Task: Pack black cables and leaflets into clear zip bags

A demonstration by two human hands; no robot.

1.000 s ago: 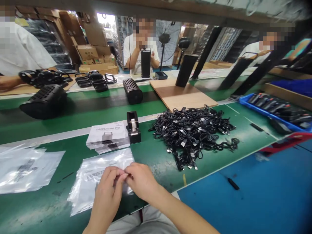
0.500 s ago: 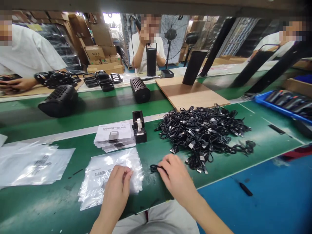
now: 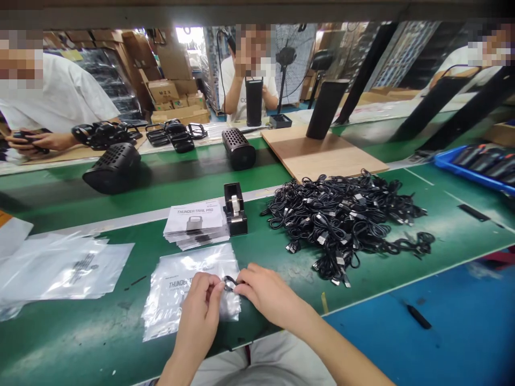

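Over a stack of clear plastic bags with printed manuals inside (image 3: pixel 171 305), my left hand (image 3: pixel 201 303) is closed in a pinch at the top bag's right side; the fingers hide much of the pinched edge. My right hand (image 3: pixel 265 292) grips a small coiled black cable (image 3: pixel 229 283) between thumb and fingers. The cable's free end lies over the bag, right at my left fingertips. To the right of my hands spreads a large heap of black USB cables (image 3: pixel 333 214). Behind the bags sits a pile of loose printed manuals (image 3: pixel 195 220).
A black tape dispenser (image 3: pixel 235 209) stands beside the manuals. More flat plastic bags (image 3: pixel 80 268) lie at left. Black perforated speaker bodies (image 3: pixel 238 147) rest on the green belt, near a wooden board (image 3: pixel 322 153). A blue tray (image 3: pixel 475 169) is at far right. Co-workers sit opposite.
My right hand has moved left with the coiled cable, from the bare green surface to the bag's right edge beside my left hand. My left hand keeps its pinch. The view has shifted slightly.
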